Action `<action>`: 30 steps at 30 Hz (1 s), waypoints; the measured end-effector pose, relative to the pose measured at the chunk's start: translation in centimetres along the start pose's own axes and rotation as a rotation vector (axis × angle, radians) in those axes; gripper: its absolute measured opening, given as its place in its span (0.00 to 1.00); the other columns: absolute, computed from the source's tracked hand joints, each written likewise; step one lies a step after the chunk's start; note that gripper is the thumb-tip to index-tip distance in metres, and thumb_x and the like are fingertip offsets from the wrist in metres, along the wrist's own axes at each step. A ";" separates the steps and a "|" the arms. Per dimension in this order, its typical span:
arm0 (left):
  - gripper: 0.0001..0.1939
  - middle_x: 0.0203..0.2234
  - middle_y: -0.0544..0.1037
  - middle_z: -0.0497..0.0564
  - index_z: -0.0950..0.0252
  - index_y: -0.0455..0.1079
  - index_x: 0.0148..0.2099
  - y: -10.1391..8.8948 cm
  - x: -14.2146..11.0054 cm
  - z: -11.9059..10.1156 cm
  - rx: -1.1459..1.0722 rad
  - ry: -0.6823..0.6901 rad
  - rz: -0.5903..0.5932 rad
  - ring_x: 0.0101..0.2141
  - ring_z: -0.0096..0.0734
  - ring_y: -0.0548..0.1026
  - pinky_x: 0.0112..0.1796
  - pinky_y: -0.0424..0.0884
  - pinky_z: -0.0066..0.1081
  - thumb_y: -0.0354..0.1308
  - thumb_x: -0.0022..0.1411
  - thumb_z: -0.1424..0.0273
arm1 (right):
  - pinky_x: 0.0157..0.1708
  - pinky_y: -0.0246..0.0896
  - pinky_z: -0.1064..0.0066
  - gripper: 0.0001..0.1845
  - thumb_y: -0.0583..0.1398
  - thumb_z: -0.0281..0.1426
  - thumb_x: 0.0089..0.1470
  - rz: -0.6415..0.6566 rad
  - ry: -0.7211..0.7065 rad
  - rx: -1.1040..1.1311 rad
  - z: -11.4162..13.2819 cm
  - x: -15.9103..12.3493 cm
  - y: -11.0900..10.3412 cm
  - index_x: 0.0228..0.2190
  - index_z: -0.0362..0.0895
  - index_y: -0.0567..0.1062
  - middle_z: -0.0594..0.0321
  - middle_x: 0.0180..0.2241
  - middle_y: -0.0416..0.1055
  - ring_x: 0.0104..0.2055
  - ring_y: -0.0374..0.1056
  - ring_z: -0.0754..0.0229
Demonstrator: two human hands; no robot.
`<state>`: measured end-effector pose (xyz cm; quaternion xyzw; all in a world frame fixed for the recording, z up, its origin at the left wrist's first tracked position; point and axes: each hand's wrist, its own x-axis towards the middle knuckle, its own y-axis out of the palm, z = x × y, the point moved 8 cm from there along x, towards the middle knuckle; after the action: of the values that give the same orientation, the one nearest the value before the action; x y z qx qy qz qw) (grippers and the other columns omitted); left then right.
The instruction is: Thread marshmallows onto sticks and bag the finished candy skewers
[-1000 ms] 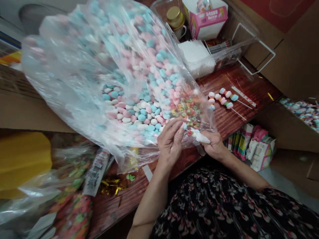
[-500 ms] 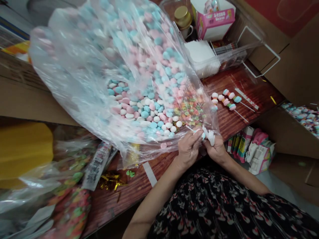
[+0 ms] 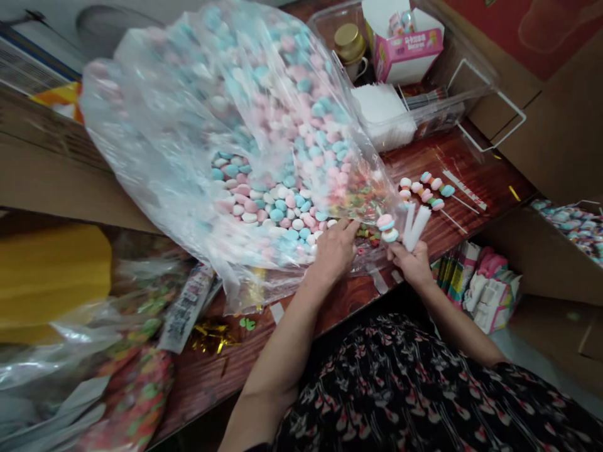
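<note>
My right hand (image 3: 411, 262) is closed round a candy skewer (image 3: 387, 227) with pink, white and pale blue pieces on it. Two white strips (image 3: 417, 227), perhaps bundled sticks, stand up from the same hand. At the mouth of a big clear plastic bag (image 3: 155, 157), my left hand (image 3: 335, 250) reaches in with its fingers stretched toward small ring-shaped candies (image 3: 368, 233). Whether the fingertips touch one is hard to see. Pink, blue and white button-shaped candies (image 3: 277, 210) fill the bag. Finished-looking candy skewers (image 3: 431, 194) lie on the table to the right.
Behind the bag stands a clear plastic bin (image 3: 471, 94) holding a gold-lidded jar (image 3: 349, 43), a pink box (image 3: 409, 53) and white sheets (image 3: 381, 110). Gold tinsel (image 3: 214, 338) and a bag of coloured rings (image 3: 141, 395) lie at left. Cartons surround the wooden table (image 3: 264, 358).
My hands have moved apart. The left has gone up and left to the ring candies in the bag; the right now holds the skewer and white strips raised in clearer view.
</note>
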<state>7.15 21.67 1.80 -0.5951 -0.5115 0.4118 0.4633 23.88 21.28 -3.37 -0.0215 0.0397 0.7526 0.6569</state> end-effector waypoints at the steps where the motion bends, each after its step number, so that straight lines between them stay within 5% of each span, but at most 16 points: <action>1: 0.19 0.43 0.77 0.57 0.61 0.73 0.52 0.0 0.3 -0.2 0.001 0.050 -0.029 0.43 0.44 0.74 0.40 0.69 0.37 0.51 0.61 0.79 | 0.21 0.48 0.75 0.20 0.61 0.40 0.57 -0.038 0.009 0.010 -0.2 0.2 -0.8 0.18 0.43 0.69 0.69 0.17 0.63 0.18 0.53 0.70; 6: 0.12 0.39 0.75 0.57 0.63 0.74 0.47 0.3 0.4 0.1 -0.051 0.135 -0.190 0.43 0.44 0.71 0.44 0.67 0.39 0.53 0.64 0.73 | 0.21 0.49 0.74 0.17 0.61 0.38 0.57 -0.023 -0.055 -0.083 0.0 0.0 -2.5 0.22 0.42 0.72 0.69 0.19 0.65 0.20 0.55 0.69; 11: 0.09 0.39 0.75 0.60 0.66 0.74 0.40 1.1 -0.7 0.1 -0.093 0.028 -0.304 0.44 0.47 0.69 0.48 0.66 0.44 0.58 0.63 0.66 | 0.24 0.53 0.73 0.12 0.60 0.36 0.58 -0.066 -0.193 -0.127 0.6 -1.2 -2.9 0.27 0.43 0.77 0.69 0.20 0.67 0.21 0.57 0.68; 19: 0.14 0.37 0.75 0.60 0.63 0.78 0.39 1.8 -0.1 0.3 -0.020 -0.106 -0.219 0.46 0.51 0.69 0.43 0.66 0.44 0.56 0.65 0.59 | 0.28 0.59 0.71 0.12 0.59 0.37 0.59 -0.048 -0.246 -0.127 1.3 -1.5 -2.8 0.27 0.44 0.77 0.68 0.20 0.67 0.22 0.59 0.66; 24: 0.10 0.34 0.76 0.57 0.63 0.77 0.34 2.0 -0.1 0.2 -0.072 0.030 -0.238 0.41 0.45 0.70 0.41 0.66 0.42 0.57 0.64 0.65 | 0.29 0.62 0.70 0.14 0.58 0.37 0.59 -0.015 -0.251 -0.153 1.5 -1.5 -2.6 0.28 0.44 0.78 0.67 0.20 0.68 0.23 0.60 0.65; 30: 0.09 0.34 0.77 0.54 0.64 0.72 0.32 0.7 -3.5 -0.4 -0.162 0.245 -0.255 0.38 0.38 0.69 0.40 0.66 0.37 0.53 0.66 0.72 | 0.25 0.61 0.72 0.13 0.59 0.38 0.58 -0.010 -0.235 -0.148 0.8 -1.6 -2.6 0.30 0.43 0.79 0.67 0.21 0.69 0.21 0.59 0.66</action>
<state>7.18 18.10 1.26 -0.6065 -0.5540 0.2317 0.5212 26.73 20.10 -2.49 0.0180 -0.0931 0.7475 0.6574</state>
